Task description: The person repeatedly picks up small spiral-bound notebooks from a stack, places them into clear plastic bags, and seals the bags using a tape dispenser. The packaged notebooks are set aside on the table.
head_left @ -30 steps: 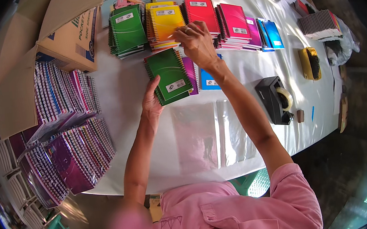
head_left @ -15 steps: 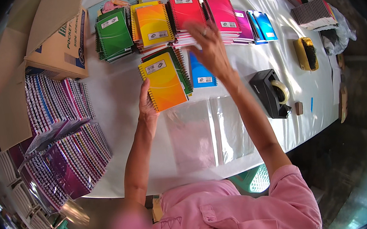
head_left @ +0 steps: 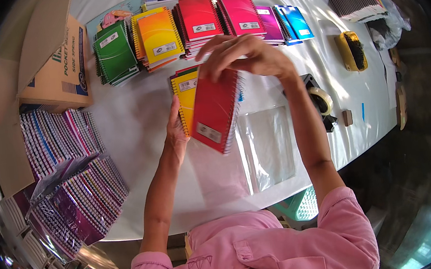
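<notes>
Gripping red notebook with right hand, left hand clasping yellow notebook

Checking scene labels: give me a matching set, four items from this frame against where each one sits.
Things:
1. red notebook
2. cardboard box
3. tape dispenser
4. green notebook stack

Places:
A. far left of the table
B. right of the person's right forearm
C. held up between both hands
D. left end of the back row of stacks

Pairs: 1-C, 2-A, 3-B, 4-D
</notes>
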